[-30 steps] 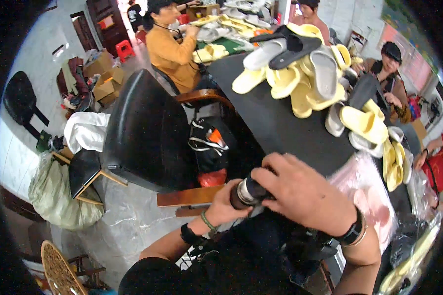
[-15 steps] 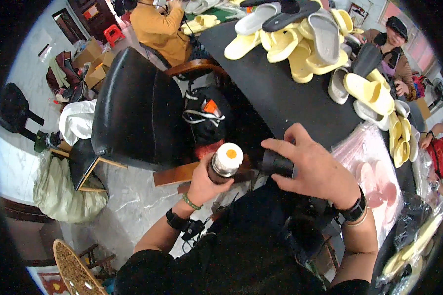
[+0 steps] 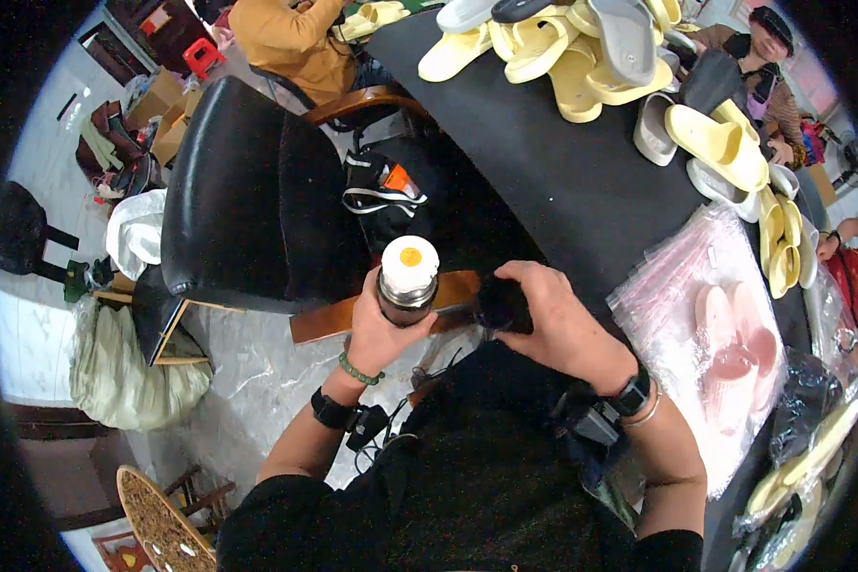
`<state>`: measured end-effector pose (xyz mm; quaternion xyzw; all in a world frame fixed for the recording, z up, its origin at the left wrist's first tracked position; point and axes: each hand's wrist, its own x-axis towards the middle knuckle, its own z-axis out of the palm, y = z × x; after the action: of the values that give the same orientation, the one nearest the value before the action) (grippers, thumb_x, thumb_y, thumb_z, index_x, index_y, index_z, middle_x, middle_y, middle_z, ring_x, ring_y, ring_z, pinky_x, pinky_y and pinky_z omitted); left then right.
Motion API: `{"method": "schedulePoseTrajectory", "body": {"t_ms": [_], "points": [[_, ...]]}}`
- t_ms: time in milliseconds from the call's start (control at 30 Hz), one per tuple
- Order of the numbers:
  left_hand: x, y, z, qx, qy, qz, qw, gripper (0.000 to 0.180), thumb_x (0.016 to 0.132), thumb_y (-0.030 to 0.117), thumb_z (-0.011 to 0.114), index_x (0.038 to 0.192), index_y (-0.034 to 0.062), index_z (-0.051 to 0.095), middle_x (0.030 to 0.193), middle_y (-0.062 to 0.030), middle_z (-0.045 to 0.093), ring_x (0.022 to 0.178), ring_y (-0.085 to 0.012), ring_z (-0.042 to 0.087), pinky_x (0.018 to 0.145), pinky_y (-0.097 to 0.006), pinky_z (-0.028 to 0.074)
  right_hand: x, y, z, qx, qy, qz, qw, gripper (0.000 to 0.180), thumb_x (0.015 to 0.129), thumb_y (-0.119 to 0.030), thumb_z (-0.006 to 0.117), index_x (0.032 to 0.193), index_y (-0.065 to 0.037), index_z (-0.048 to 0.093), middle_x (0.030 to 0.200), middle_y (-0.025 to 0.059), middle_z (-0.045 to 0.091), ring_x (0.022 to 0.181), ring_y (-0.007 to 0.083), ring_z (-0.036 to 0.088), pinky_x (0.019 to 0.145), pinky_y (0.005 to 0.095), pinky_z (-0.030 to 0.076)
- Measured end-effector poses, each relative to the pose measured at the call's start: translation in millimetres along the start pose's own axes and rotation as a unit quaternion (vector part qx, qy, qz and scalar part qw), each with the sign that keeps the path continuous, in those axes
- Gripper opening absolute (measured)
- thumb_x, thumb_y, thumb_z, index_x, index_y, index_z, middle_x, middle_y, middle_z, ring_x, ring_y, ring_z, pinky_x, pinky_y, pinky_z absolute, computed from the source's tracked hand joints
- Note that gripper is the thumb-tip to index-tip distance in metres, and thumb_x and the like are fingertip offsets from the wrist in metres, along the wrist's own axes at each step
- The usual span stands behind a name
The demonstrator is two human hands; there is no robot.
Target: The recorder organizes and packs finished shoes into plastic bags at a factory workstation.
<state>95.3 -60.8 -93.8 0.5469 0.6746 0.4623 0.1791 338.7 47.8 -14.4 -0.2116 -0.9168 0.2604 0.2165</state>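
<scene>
Centre frame, left hand (image 3: 377,334) wraps the flask (image 3: 407,288); dark cap (image 3: 502,307), on it a second ago, now sits apart in right hand's (image 3: 567,326) curled grip, exposing white stopper (image 3: 410,261). Chair (image 3: 248,191) upper left and table (image 3: 534,162) upper right may crowd forward reach; slippers (image 3: 575,88) heap top right.

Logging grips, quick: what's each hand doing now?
Left hand: closed around the white-topped flask.
Right hand: closed on the black cap.
</scene>
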Motion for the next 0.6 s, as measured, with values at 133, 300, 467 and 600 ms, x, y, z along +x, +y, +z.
{"method": "schedulePoseTrajectory", "body": {"t_ms": [133,300,467,600], "points": [[-2.3,1.9,2.1,0.016,0.010,-0.010,1.000,0.083,0.064,0.023,0.090,0.128,-0.0038,0.044,0.117,-0.0200,0.064,0.109,-0.0297,0.064,0.093,-0.039,0.051,-4.1,5.2,11.3,0.146,0.069,0.059,0.985,0.081,0.067,-0.005,0.082,0.137,-0.003,0.040,0.129,0.0205,0.051,0.123,0.0394,0.049,0.106,0.0436,0.040],[-1.4,-0.4,4.6,0.013,-0.007,0.001,1.000,0.086,0.063,0.024,0.091,0.128,-0.0049,0.043,0.116,-0.0202,0.064,0.108,-0.0284,0.064,0.092,-0.038,0.051,-7.3,12.6,0.3,0.106,0.045,0.053,0.992,0.086,0.066,-0.003,0.081,0.140,-0.002,0.037,0.131,0.0228,0.048,0.124,0.0415,0.047,0.107,0.0432,0.041],[0.2,-6.0,11.9,-0.010,-0.001,-0.001,1.000,0.087,0.062,0.025,0.091,0.129,-0.0053,0.043,0.116,-0.0202,0.064,0.108,-0.0287,0.064,0.091,-0.039,0.051,-1.8,36.7,-32.3,0.001,0.161,0.080,0.984,0.085,0.068,-0.004,0.081,0.140,-0.002,0.036,0.131,0.0229,0.047,0.124,0.0414,0.047,0.107,0.0424,0.041],[6.5,-0.1,15.3,0.008,-0.016,0.007,1.000,0.091,0.062,0.027,0.091,0.131,-0.0057,0.042,0.117,-0.0212,0.063,0.108,-0.0310,0.064,0.092,-0.039,0.051,2.2,66.2,-49.9,-0.026,0.216,0.145,0.965,0.085,0.069,-0.005,0.082,0.141,-0.004,0.035,0.128,0.0232,0.048,0.121,0.0413,0.049,0.105,0.0424,0.042]]}}
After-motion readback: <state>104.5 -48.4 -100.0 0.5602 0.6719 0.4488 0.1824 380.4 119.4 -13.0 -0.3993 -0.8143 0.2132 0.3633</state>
